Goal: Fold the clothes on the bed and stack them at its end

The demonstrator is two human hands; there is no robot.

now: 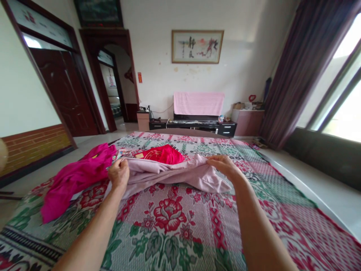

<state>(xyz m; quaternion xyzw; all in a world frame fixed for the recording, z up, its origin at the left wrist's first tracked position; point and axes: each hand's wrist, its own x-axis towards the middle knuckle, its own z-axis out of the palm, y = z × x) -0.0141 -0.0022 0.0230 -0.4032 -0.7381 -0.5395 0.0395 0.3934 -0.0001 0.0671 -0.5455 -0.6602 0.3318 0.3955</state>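
A pale pink cloth [172,174] is stretched sideways between my two hands, low over the flowered bed cover [169,233]. My left hand [119,172] is closed round its left end. At the right end my right hand [222,164] pinches the cloth between thumb and fingers. Just behind the pale cloth lies a red garment [163,153], partly covered by it. A crumpled magenta garment [79,177] rests to the left of my left hand. A small patterned piece shows between the magenta and red garments.
Beyond the bed's far edge stands a black low cabinet [228,129] beneath a pink cloth-covered screen [199,104]. A framed picture [197,46] hangs on the wall. Doors are at the left; a dark curtain [293,71] and window are at the right.
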